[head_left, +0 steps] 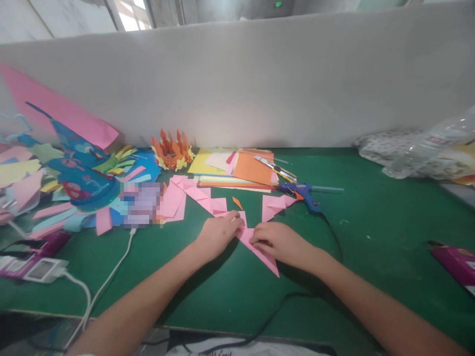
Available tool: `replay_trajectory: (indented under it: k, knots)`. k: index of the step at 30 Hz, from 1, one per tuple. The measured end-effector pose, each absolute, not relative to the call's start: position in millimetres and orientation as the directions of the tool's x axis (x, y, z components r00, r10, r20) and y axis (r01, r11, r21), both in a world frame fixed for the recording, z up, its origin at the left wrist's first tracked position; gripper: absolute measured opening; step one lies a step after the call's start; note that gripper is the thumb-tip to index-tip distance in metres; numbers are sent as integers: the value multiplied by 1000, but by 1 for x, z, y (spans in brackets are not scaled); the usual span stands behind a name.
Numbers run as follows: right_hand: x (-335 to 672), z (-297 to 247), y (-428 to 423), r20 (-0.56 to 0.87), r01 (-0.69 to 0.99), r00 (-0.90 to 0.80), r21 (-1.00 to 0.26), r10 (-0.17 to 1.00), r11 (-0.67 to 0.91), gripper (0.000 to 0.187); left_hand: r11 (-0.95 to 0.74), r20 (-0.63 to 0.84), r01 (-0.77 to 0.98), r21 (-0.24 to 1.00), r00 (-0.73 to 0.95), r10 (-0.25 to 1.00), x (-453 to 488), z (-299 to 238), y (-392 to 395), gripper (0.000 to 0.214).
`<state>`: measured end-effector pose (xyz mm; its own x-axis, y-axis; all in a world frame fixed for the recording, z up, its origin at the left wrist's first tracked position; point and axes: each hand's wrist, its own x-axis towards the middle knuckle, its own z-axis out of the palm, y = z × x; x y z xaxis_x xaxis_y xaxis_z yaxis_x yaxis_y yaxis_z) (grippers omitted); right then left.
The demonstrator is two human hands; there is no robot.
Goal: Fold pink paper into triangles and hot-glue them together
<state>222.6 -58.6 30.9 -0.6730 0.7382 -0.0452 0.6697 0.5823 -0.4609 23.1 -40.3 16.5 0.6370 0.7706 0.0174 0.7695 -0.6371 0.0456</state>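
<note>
A strip of folded pink paper (261,253) runs across the green table between my hands, one pointed end toward me. My left hand (220,231) presses its fingers together on the strip's upper part. My right hand (280,244) pinches the strip a little lower, thumb and fingers closed on it. More folded pink pieces (198,194) extend up and left from my left hand. Another folded pink piece (274,205) lies beyond my right hand, beside a blue glue gun (306,195). A small orange paper scrap (237,203) rests just past my left fingers.
Stacked coloured paper (256,170) with a utility knife (276,169) lies at the back. An orange paper crown (173,152) and blue cone hat (87,180) stand left, near a blurred-out object (143,203). The glue gun's black cord (334,232) passes my right arm. A plastic bottle (430,143) lies right.
</note>
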Motion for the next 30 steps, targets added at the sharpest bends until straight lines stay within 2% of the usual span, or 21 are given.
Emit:
replay_trajectory:
  k: [4, 5, 7, 9, 10, 12, 15, 18, 21, 26, 30]
  knots:
    - [237, 41, -50, -60, 588, -705, -606, 707, 535, 21, -610, 14, 791, 54, 610, 792, 23, 17, -40, 12]
    - [246, 44, -45, -58, 593, -681, -629, 730, 504, 21, -606, 13, 794, 50, 606, 796, 23, 17, -40, 12]
    - [270, 49, -32, 12, 702, -482, -594, 876, 394, 26, -595, 3, 803, 37, 595, 804, 23, 15, -39, 11]
    - [299, 51, -19, 127, 844, -140, -503, 982, 185, 29, -586, -10, 810, 27, 587, 810, 22, 14, -38, 11]
    - [314, 50, -14, 170, 890, 20, -452, 985, 60, 30, -584, -17, 811, 25, 584, 811, 22, 13, -38, 11]
    - [341, 45, -6, 127, 919, 192, -372, 973, -133, 33, -580, -32, 814, 17, 580, 814, 23, 14, -39, 12]
    - [366, 32, -1, -99, 911, 197, -350, 976, -219, 41, -570, -59, 821, 0, 569, 820, 24, 16, -39, 12]
    - [373, 20, 1, -166, 891, 166, -396, 972, -220, 45, -567, -64, 824, -4, 566, 822, 25, 17, -39, 11]
    - [369, 14, 4, -163, 893, 109, -417, 981, -169, 41, -565, -66, 825, -6, 563, 824, 25, 16, -39, 12]
    - [360, 14, 7, -115, 927, 188, -309, 975, -215, 30, -559, -37, 829, 6, 559, 829, 25, 13, -39, 13]
    - [357, 25, 6, -77, 876, 257, -402, 963, -266, 28, -561, -37, 828, 24, 561, 827, 24, 12, -38, 13]
